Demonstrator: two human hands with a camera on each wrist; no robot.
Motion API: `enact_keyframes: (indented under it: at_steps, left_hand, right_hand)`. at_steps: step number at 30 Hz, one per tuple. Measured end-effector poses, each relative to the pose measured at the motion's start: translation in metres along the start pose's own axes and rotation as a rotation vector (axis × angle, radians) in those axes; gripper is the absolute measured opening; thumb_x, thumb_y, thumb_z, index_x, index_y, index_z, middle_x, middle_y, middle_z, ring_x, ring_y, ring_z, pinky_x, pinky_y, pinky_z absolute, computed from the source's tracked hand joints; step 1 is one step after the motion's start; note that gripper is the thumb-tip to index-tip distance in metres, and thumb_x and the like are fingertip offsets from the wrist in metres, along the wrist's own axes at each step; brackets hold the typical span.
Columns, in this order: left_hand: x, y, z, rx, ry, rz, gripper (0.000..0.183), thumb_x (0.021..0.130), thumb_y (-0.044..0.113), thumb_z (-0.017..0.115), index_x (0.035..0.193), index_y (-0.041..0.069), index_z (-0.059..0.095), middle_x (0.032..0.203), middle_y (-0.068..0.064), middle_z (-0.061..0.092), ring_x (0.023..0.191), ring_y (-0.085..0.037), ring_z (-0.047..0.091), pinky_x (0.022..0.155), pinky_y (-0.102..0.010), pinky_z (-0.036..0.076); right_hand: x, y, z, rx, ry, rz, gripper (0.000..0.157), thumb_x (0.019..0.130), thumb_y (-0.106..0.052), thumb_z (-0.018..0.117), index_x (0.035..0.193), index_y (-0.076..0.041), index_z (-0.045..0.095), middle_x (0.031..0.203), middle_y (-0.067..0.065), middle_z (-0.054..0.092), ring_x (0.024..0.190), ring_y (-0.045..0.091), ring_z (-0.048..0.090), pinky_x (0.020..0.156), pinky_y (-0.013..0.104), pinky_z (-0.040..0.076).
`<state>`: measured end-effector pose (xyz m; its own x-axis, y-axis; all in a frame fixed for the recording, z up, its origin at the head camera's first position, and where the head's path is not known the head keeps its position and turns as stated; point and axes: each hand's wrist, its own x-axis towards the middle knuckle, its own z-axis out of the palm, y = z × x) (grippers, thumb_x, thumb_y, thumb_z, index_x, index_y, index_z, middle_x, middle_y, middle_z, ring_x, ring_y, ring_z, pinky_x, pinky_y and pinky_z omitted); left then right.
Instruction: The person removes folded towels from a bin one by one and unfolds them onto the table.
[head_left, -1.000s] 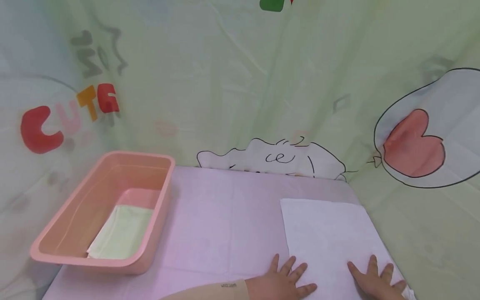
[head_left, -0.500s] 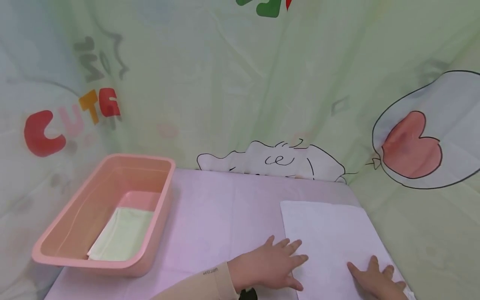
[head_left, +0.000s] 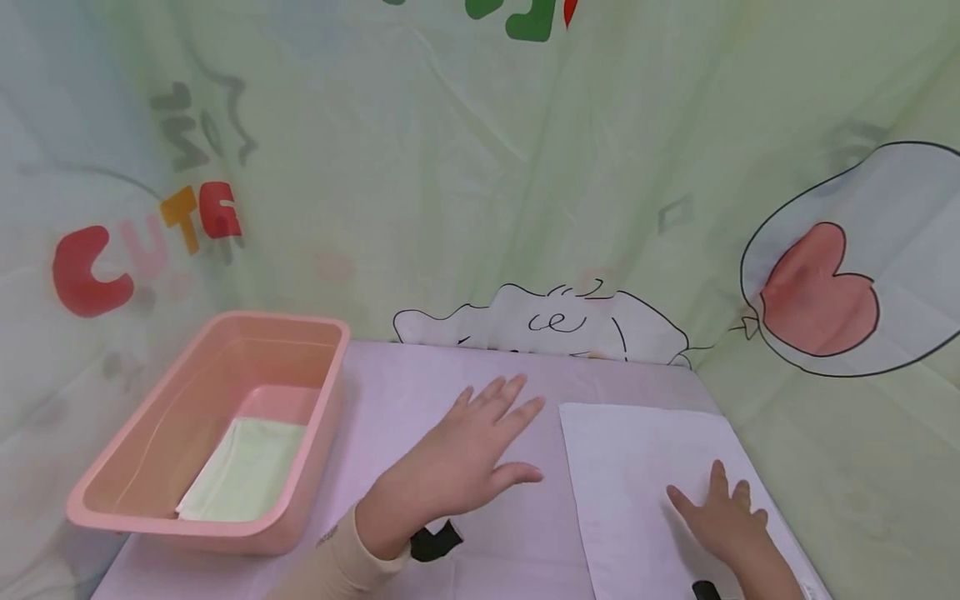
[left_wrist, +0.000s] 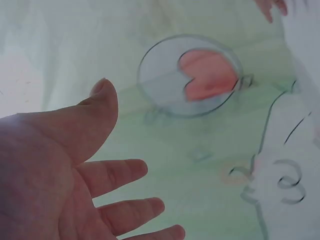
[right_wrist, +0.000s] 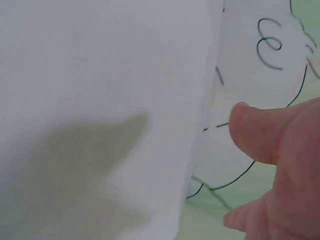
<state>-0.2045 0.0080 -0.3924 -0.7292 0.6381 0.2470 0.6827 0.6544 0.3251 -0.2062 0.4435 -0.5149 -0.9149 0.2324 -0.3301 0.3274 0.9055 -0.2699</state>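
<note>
Left hand (head_left: 465,462), fingers straight and wide apart, hangs over the pink tabletop (head_left: 420,383); a second ago it lay on the left edge of the white sheet (head_left: 630,492). Right hand (head_left: 723,521), also spread, has lifted above the sheet, casting a shadow on it. Flat, smooth and rectangular, the sheet lies on the tabletop's right, its near end cut off; cloth or paper, I cannot tell. A black piece (head_left: 435,542) by the left wrist is partly hidden. Farther left, the smooth, round-cornered bin (head_left: 322,425) contains a pale folded cloth (head_left: 243,471). Behind hangs a creased curtain (head_left: 360,183).
</note>
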Motion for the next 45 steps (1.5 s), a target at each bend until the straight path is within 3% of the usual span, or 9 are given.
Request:
enact_keyframes:
  at_steps: [7,14,19,24,30,36,41,43,45]
  left_hand:
    - [-0.032,-0.016,-0.041,-0.004,0.229,-0.081,0.084,0.102,0.056,0.068,0.17,0.02,0.035,0.18,-0.01,0.026,0.167,-0.035,0.026,0.13,-0.069,0.026]
    - [-0.062,-0.032,-0.068,0.057,0.357,-0.158,0.09,0.099,0.052,0.075,0.171,0.019,0.032,0.18,-0.01,0.027,0.166,-0.034,0.029,0.13,-0.069,0.026]
    - [-0.082,-0.044,-0.076,0.036,0.404,-0.207,0.092,0.098,0.045,0.079,0.171,0.017,0.031,0.179,-0.012,0.028,0.166,-0.039,0.027,0.13,-0.071,0.022]
    - [-0.101,-0.057,-0.077,0.059,0.392,-0.244,0.097,0.097,0.044,0.081,0.172,0.013,0.028,0.179,-0.015,0.027,0.166,-0.042,0.025,0.129,-0.069,0.025]
    - [-0.121,-0.076,-0.07,0.08,0.302,-0.323,0.11,0.094,0.053,0.081,0.175,0.023,0.013,0.183,-0.004,0.018,0.168,-0.036,0.021,0.127,-0.072,0.024]
    - [-0.145,-0.09,-0.064,0.089,0.256,-0.393,0.106,0.094,0.062,0.076,0.173,0.017,0.023,0.178,-0.013,0.03,0.166,-0.04,0.025,0.127,-0.074,0.021]
    - [-0.166,-0.101,-0.063,0.077,0.231,-0.464,0.105,0.094,0.067,0.072,0.172,0.014,0.026,0.178,-0.016,0.03,0.165,-0.042,0.025,0.128,-0.075,0.017]
    - [-0.175,-0.104,-0.061,0.093,0.239,-0.462,0.104,0.095,0.065,0.073,0.172,0.014,0.026,0.177,-0.015,0.031,0.165,-0.041,0.025,0.13,-0.073,0.015]
    - [-0.184,-0.108,-0.057,0.118,0.281,-0.423,0.103,0.093,0.06,0.078,0.172,0.015,0.028,0.176,-0.014,0.035,0.165,-0.036,0.027,0.136,-0.061,0.011]
  right_hand:
    - [0.011,-0.05,-0.016,-0.006,0.14,-0.111,0.121,0.105,-0.07,0.05,0.163,0.012,-0.017,0.16,0.058,-0.001,0.139,0.087,0.012,0.111,0.089,0.027]
    - [0.013,-0.104,-0.022,0.058,0.193,-0.252,0.112,0.107,-0.061,0.055,0.168,0.005,-0.012,0.168,0.049,0.001,0.15,0.077,0.012,0.115,0.086,0.024]
    - [0.011,-0.142,-0.023,0.096,0.208,-0.338,0.108,0.108,-0.054,0.058,0.17,0.002,-0.009,0.173,0.043,0.0,0.156,0.07,0.01,0.119,0.083,0.022]
    - [0.007,-0.177,-0.024,0.169,0.216,-0.399,0.102,0.109,-0.048,0.059,0.172,-0.004,-0.007,0.177,0.034,0.0,0.162,0.061,0.008,0.123,0.08,0.02]
    - [0.013,-0.209,-0.02,0.233,0.21,-0.503,0.098,0.109,-0.048,0.058,0.174,-0.012,-0.006,0.18,0.026,0.002,0.166,0.053,0.011,0.127,0.075,0.022]
    - [0.02,-0.238,-0.016,0.276,0.185,-0.584,0.093,0.109,-0.046,0.059,0.175,-0.014,0.0,0.182,0.022,0.007,0.168,0.046,0.012,0.131,0.069,0.02]
    - [0.023,-0.26,-0.015,0.332,0.188,-0.656,0.089,0.109,-0.043,0.061,0.175,-0.017,0.007,0.182,0.015,0.013,0.168,0.04,0.017,0.133,0.065,0.022]
    - [0.022,-0.269,-0.013,0.357,0.181,-0.675,0.087,0.109,-0.042,0.062,0.175,-0.02,0.01,0.182,0.012,0.016,0.168,0.038,0.018,0.133,0.063,0.023]
    - [0.021,-0.277,-0.011,0.371,0.169,-0.69,0.085,0.109,-0.041,0.062,0.175,-0.022,0.012,0.182,0.01,0.018,0.168,0.036,0.021,0.133,0.062,0.024]
